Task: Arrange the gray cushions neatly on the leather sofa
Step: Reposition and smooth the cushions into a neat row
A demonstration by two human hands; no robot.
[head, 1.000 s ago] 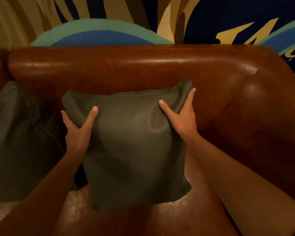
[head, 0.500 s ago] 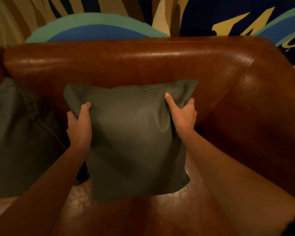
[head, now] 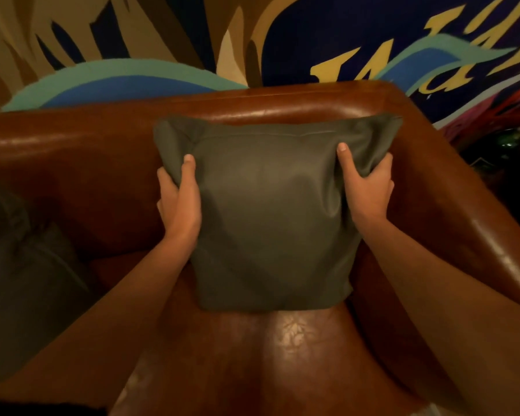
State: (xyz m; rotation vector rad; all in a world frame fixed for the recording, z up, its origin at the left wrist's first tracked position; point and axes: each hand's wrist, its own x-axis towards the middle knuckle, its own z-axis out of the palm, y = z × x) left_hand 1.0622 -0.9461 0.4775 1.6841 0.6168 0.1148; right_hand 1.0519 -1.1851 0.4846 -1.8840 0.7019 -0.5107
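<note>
**Cushion squared up in the sofa's corner**

The person holds a gray cushion (head: pixel 270 223) upright against the backrest (head: pixel 72 163) of the brown leather sofa (head: pixel 282 370), close to the armrest (head: pixel 478 223) on the right. Its top edge comes level with the top of the backrest. Its lower edge sits at the seat (head: pixel 297 334), though the view does not show whether it bears its weight there.

The left hand (head: pixel 179 202) has its grip closed on the cushion's left side, and the right hand (head: pixel 368 190) has its grip closed on the right side. On each hand the thumb lies across the front face and the fingers curl round the edge, bunching the cover a little near the upper corners. Holding both sides at the same height seems meant to keep the cushion level and let it be turned or pushed back evenly, which one hand would not do with so soft a thing.

A second cushion (head: pixel 21 280) leans on the sofa at the far left, well apart from the first and partly out of view, slumped and not square. Behind the sofa is a wall (head: pixel 132 40) painted in blue, teal and yellow shapes.

Judging by this, the first cushion is nearly placed; it likely needs pressing into the backrest and letting go, and the second probably wants straightening afterwards.
</note>
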